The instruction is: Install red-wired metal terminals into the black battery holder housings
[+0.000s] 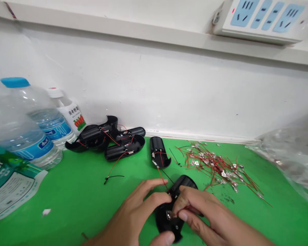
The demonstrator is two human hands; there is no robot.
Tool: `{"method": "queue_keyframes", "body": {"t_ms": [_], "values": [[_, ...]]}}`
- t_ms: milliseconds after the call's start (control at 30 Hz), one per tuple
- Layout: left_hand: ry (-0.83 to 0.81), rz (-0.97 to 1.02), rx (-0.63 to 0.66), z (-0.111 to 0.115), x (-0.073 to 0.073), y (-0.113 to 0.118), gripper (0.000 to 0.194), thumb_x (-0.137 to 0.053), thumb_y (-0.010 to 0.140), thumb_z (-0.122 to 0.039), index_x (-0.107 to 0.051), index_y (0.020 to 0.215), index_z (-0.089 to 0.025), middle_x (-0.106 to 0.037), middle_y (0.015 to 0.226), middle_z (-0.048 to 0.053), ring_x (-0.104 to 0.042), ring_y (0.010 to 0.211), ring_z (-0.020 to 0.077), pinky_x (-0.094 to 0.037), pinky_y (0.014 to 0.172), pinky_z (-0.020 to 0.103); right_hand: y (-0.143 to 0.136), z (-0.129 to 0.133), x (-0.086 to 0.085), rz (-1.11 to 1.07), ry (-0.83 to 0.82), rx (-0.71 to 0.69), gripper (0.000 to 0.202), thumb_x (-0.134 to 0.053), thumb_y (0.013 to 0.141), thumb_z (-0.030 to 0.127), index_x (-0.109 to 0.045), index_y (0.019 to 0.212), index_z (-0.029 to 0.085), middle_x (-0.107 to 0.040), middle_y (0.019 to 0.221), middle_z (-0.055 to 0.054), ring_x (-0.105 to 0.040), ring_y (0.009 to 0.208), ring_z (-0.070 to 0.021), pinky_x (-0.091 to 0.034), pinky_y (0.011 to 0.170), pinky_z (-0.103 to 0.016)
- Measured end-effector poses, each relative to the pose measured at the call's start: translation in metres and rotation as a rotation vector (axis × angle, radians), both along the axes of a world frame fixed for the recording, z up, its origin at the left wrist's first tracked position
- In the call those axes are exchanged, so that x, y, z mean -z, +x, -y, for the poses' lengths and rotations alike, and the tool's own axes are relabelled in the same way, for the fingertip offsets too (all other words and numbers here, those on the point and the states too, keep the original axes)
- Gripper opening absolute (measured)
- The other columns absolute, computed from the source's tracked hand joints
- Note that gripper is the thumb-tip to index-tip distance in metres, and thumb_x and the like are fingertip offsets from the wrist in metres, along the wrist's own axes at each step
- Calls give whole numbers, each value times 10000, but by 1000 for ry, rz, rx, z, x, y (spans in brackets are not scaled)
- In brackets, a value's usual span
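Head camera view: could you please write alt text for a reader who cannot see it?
A person's left hand curves around a black rounded plastic casing over a green tabletop while the right hand seems to pinch a small silver metal piece inside it. Elsewhere are similar black casings, clear plastic bottles and loose red wires with silver tabs.

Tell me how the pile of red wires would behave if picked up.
The red wires would probably come up tangled, since they lie crossed over one another. Each looks light and easily bent, being so thin. The metal tabs among them may snag neighbouring strands.
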State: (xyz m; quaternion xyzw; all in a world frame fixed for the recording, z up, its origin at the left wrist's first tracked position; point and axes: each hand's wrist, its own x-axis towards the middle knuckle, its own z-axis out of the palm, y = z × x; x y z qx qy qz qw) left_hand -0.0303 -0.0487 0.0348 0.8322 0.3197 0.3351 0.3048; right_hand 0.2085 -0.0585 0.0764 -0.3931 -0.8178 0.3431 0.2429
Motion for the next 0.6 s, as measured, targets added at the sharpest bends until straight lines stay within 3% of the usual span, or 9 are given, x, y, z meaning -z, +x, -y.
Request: {"method": "queue_keyframes", "body": {"t_ms": [100,200,333,433,600], "values": [[-25,7,-4,1,-5,4,159,-641,944,-164,-696,1065,-251,-698,1335,49,-591,1357,211,-463,1136,283,1,4,6,15,36,9,113,-528,1076,235,-631,1048,272,-687,983,13,-684,940,-142,-563,901,-219],[-60,2,-26,5,-8,7,190,-570,963,-121,-716,979,-242,-748,1232,47,-628,1304,196,-480,1105,267,-4,5,12,21,97,31,123,-514,1073,230,-633,1086,255,-700,1011,-16,-702,976,-167,-568,934,-244],[-70,34,-109,7,-5,7,195,-552,954,-126,-705,930,-244,-710,1329,45,-663,1251,196,-504,1079,278,-12,4,20,-3,126,96,193,-460,1054,197,-648,1018,222,-692,902,-41,-707,845,-188,-593,841,-274],[-29,80,-115,4,6,6,181,-547,962,-183,-707,930,-263,-703,1335,37,-669,1238,205,-543,1029,299,-11,4,19,-66,6,164,160,-511,1026,232,-659,964,231,-692,845,-27,-681,758,-182,-581,726,-266],[-84,152,-123,-2,17,4,249,-481,1032,-342,-699,936,-271,-758,1204,64,-668,1217,252,-572,994,384,-4,5,14,-228,-202,212,233,-612,987,456,-653,915,239,-637,791,-6,-631,725,-184,-545,653,-268]]}}
